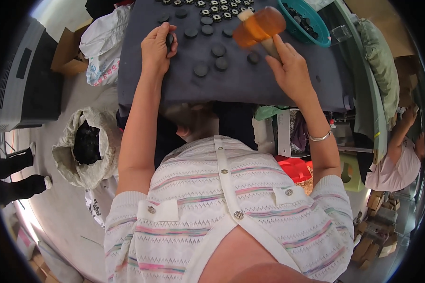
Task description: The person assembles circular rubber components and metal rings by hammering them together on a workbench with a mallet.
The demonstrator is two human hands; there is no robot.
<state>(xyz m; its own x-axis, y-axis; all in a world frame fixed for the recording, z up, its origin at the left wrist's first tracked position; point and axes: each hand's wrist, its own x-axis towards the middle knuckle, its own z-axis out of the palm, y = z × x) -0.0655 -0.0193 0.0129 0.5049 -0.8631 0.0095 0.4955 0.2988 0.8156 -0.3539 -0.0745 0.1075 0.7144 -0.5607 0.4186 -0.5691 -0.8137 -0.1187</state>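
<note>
Over the left part of the dark cloth-covered table [141,89], my left hand [156,49] is closed around a small black disc [169,42]. My right hand [292,68] grips the handle of a mallet with a translucent amber head [259,27], raised above the cloth. Several plain black discs [218,50] lie scattered between my hands; one disc [254,58] sits just below the mallet head. At the far side stand several black discs with pale metal rings [215,9], grouped close together.
A teal basin [322,40] with dark pieces stands at the far right, beside a small clear container [341,33]. An open white sack [61,153] of black material is on the floor at left, near a cardboard box [68,61]. Another person [396,165] is at right.
</note>
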